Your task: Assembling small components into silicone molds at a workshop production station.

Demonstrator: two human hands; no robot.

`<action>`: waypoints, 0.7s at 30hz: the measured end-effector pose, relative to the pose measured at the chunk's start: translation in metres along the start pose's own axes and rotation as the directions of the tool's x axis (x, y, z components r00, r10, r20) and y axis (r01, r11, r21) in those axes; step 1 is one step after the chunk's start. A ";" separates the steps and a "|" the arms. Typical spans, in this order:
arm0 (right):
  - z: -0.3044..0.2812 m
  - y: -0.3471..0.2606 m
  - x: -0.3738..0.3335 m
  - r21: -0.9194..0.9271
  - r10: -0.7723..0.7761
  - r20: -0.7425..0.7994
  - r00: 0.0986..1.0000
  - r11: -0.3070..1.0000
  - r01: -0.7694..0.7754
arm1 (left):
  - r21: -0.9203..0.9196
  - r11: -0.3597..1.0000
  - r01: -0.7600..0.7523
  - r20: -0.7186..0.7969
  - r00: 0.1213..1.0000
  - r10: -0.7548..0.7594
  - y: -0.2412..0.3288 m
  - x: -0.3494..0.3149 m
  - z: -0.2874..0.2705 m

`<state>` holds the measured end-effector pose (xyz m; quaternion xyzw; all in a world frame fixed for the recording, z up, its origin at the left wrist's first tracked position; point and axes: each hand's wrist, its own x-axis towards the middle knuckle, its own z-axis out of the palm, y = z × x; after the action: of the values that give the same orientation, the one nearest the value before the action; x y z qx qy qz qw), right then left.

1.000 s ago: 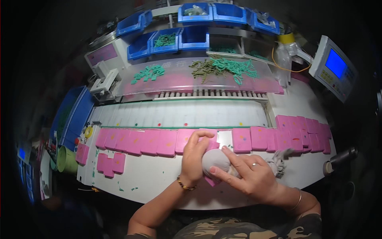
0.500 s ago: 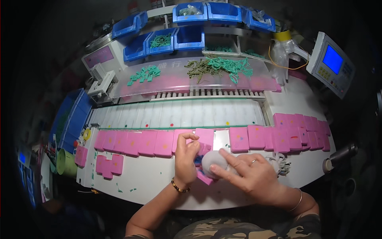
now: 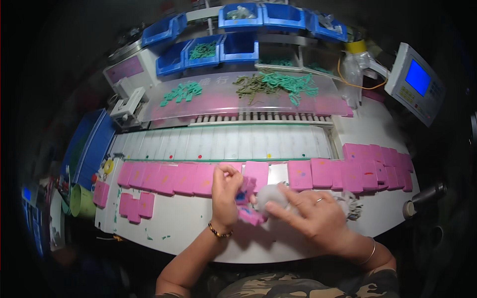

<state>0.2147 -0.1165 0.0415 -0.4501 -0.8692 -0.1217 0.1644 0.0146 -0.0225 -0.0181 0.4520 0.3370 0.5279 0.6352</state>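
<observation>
In front of me, my left hand (image 3: pixel 227 193) is closed around a pink block-like piece (image 3: pixel 251 216) with blue patches on its inner side. My fingers hide part of that piece, and its exact kind is unclear. My right hand (image 3: pixel 314 213) grips a round, pale grey pad-like thing (image 3: pixel 272 198), blurred by motion, just right of the pink piece. Whether the two touch is hard to tell. Beyond my hands runs a row of pink blocks (image 3: pixel 186 180), several with small coloured marks.
White slatted conveyor (image 3: pixel 223 144) lies behind the row. Green pieces (image 3: pixel 288 84) rest on a clear cover. Blue bins (image 3: pixel 241 47) stand above, a control panel (image 3: pixel 417 82) at right. Near my right hand are a pale stringy bundle (image 3: pixel 354 204) and a black cylinder (image 3: pixel 430 192).
My left hand and the pink piece have moved slightly left, and the round pad now shows more apart from them. Coloured dots on the conveyor have shifted left.
</observation>
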 end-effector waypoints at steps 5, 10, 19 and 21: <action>0.007 0.030 -0.017 -0.136 0.301 0.000 0.954 0.945 -0.298 | -0.407 0.883 0.232 -0.062 0.958 -0.280 0.025 0.024 -0.011; 0.021 0.045 -0.025 -0.143 0.382 0.016 0.924 0.915 -0.376 | -0.289 0.928 0.235 -0.048 0.965 -0.259 0.017 0.015 -0.005; 0.030 0.013 0.026 0.784 0.390 0.072 0.918 0.547 -0.294 | -0.173 0.971 0.163 0.232 0.965 -0.121 -0.003 -0.015 0.015; 0.044 0.010 0.025 0.924 0.495 0.255 0.831 0.127 -0.359 | -0.162 0.976 0.142 0.265 0.959 -0.095 -0.003 -0.019 0.012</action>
<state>0.2017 -0.0761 0.0115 -0.4801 -0.5854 0.4480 0.4755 0.0227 -0.0437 -0.0170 0.4360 0.2298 0.4542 0.7422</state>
